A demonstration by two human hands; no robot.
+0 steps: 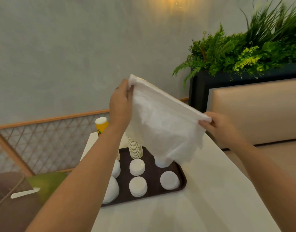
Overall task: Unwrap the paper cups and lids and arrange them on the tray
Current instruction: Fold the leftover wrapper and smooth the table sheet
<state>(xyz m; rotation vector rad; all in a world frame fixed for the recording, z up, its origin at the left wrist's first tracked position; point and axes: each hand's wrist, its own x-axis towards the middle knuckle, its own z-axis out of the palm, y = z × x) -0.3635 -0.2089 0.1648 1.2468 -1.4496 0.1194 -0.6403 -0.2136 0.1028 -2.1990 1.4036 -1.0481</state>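
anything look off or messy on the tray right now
Mostly tidy: the lid stacks sit in neat rows on the brown tray. The one odd thing is the white plastic wrapper, held up by the left hand and right hand, which drapes down onto a far stack.

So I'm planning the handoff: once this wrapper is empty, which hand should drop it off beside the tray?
Probably the right hand. It pinches the white wrapper over bare table right of the tray; the left hand grips the raised end above the cup stack.
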